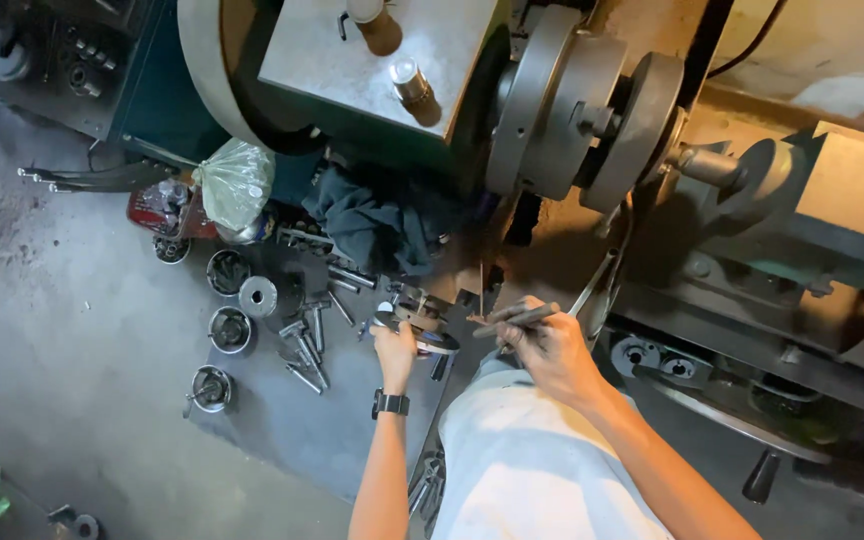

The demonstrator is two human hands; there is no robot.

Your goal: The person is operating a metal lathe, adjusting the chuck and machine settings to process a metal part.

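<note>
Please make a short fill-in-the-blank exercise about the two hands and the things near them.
1. The left hand wears a black ____ at the wrist.
2. The right hand holds a dark metal ____.
3. Loose bolts lie on the grey ____ by the left hand.
4. A crumpled dark ____ lies under the lathe.

Missing words: watch; rod; tray; cloth

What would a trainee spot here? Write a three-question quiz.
1. True or false: the left hand wears a wrist device.
2. What does the right hand hold: A a thin rod, B a cup, C a rag?
3. Fill in: loose bolts lie on the ___ of the left hand.

Key: 1 true; 2 A; 3 left.
</note>
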